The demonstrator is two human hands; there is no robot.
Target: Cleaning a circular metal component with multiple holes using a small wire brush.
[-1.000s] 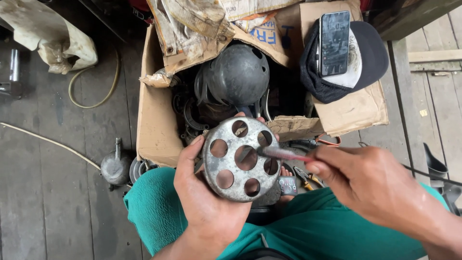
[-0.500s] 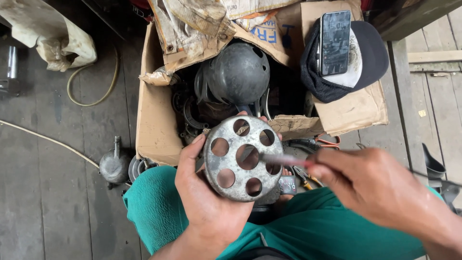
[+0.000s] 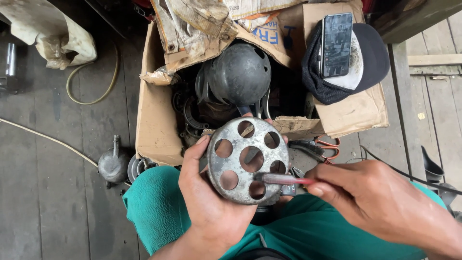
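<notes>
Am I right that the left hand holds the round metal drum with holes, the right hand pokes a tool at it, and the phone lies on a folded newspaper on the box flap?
Not quite. In the head view the phone lies on a dark cap, not a newspaper. The rest stands: the left hand holds the round metal drum and the right hand pokes the tool at it.

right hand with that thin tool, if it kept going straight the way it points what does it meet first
The right hand points its thin tool leftward across the round holed metal part. Going straight on, it would probably meet that part's face first, then the left hand gripping it; depth is hard to judge.
</notes>
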